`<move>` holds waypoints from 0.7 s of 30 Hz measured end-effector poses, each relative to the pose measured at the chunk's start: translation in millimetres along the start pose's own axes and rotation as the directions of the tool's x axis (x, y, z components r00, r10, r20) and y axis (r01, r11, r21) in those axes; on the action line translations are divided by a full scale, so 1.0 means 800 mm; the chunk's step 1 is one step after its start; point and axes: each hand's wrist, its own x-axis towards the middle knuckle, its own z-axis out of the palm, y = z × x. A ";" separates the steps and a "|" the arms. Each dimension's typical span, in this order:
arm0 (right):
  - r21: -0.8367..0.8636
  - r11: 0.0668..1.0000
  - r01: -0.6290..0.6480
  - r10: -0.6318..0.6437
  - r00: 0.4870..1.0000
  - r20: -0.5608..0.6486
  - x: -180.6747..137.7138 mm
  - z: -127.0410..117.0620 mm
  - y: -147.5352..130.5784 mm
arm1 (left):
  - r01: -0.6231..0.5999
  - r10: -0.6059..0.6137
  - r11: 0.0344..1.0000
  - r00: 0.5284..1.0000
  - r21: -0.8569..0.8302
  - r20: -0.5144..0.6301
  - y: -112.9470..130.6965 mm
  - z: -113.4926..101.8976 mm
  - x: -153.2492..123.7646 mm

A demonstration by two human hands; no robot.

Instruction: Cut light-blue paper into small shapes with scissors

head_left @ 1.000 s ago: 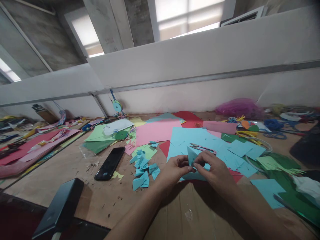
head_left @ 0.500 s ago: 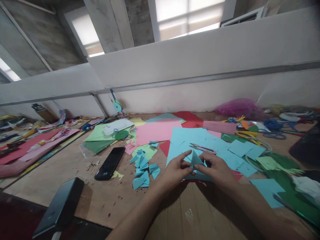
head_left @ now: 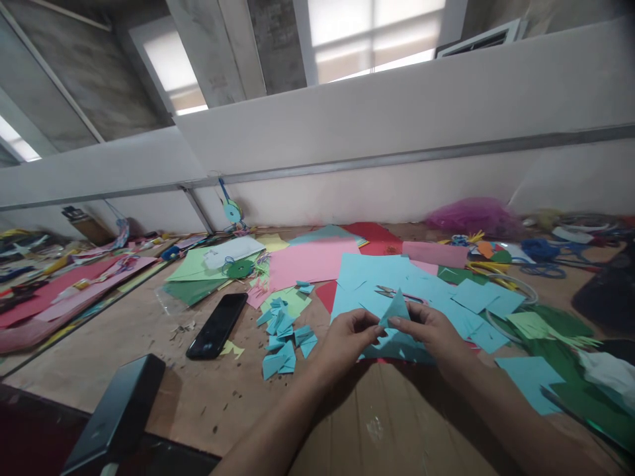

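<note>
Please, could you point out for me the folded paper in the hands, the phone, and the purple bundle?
Folded paper (head_left: 396, 311): head view, middle of its upright face.
Phone (head_left: 218, 326): head view, middle of its dark screen.
Purple bundle (head_left: 473, 217): head view, middle of its front.

Paper btwn L hand & R hand, over sheet. Scissors on sheet, just behind hands. Scraps L of hands, phone further L on table, wall behind.

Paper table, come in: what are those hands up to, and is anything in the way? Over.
Left hand, right hand pinching folded paper. Paper's point up. Snips just behind on blue sheet, seemingly not in the way.
</note>
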 end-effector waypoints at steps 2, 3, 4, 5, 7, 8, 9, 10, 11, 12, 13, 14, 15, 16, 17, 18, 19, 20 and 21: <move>0.019 1.000 -0.002 0.002 1.000 -0.002 0.001 0.002 0.001 | -0.015 0.015 1.000 1.000 0.008 -0.011 -0.002 0.001 0.001; 0.018 1.000 -0.005 0.005 1.000 -0.004 0.001 0.002 0.001 | -0.018 0.018 1.000 1.000 0.005 -0.011 -0.002 0.001 0.001; 0.012 1.000 -0.008 0.008 1.000 -0.004 0.001 0.003 0.002 | -0.018 0.018 1.000 1.000 -0.003 -0.007 -0.003 0.001 0.001; 0.006 1.000 -0.011 0.011 1.000 0.000 0.001 0.003 0.002 | -0.015 0.015 1.000 1.000 -0.016 -0.005 -0.003 0.001 0.002; 0.004 1.000 -0.020 0.020 1.000 0.014 0.001 0.004 0.002 | -0.003 0.003 0.999 1.000 -0.048 0.003 -0.003 0.000 0.002; 0.013 1.000 -0.024 0.023 0.999 0.025 0.001 0.004 0.002 | 0.007 -0.006 0.998 1.000 -0.066 0.012 -0.003 -0.001 0.003; 0.026 0.999 -0.025 0.024 0.999 0.034 0.001 0.004 0.002 | 0.017 -0.015 0.996 1.000 -0.082 0.020 -0.004 -0.001 0.003; 0.041 0.999 -0.023 0.022 0.999 0.039 0.000 0.003 0.002 | 0.025 -0.022 0.995 0.999 -0.100 0.030 -0.004 -0.001 0.003; 0.055 0.998 -0.020 0.018 0.999 0.040 0.000 0.003 0.002 | 0.031 -0.026 0.993 0.999 -0.115 0.040 -0.004 -0.001 0.004; 0.066 0.998 -0.014 0.011 0.999 0.042 0.000 0.002 0.001 | 0.032 -0.027 0.992 0.999 -0.124 0.047 -0.003 -0.001 0.003; 0.071 0.997 -0.005 0.002 0.999 0.045 0.000 0.001 0.001 | 0.029 -0.023 0.992 0.999 -0.124 0.045 -0.002 0.000 0.003; 0.068 0.998 0.005 -0.008 0.999 0.046 0.001 0.000 0.000 | 0.022 -0.018 0.993 0.999 -0.112 0.040 -0.001 0.001 0.002; 0.060 0.998 0.010 -0.013 0.999 0.046 0.001 0.000 0.000 | 0.015 -0.012 0.996 0.999 -0.093 0.037 0.000 0.001 0.002; 0.055 0.998 0.010 -0.013 0.999 0.047 0.001 0.000 0.000 | 0.008 -0.006 0.997 0.999 -0.073 0.033 0.001 0.002 0.001; 0.053 0.999 0.005 -0.008 0.999 0.050 0.000 0.000 0.000 | 0.000 0.001 0.998 1.000 -0.056 0.029 0.002 0.002 0.000; 0.054 0.999 -0.004 0.002 0.999 0.051 0.000 0.001 0.000 | -0.008 0.009 0.999 1.000 -0.049 0.027 0.002 0.003 0.000; 0.056 0.998 -0.016 0.013 0.999 0.048 0.000 0.002 0.001 | -0.018 0.019 0.999 0.999 -0.047 0.027 0.002 0.003 0.000; 0.059 0.998 -0.026 0.023 0.999 0.045 -0.001 0.003 0.001 | -0.028 0.029 0.998 0.999 -0.047 0.026 0.001 0.002 0.000; 0.061 0.998 -0.030 0.028 0.999 0.041 -0.002 0.005 0.002 | -0.038 0.039 0.998 0.999 -0.046 0.023 0.000 0.002 0.001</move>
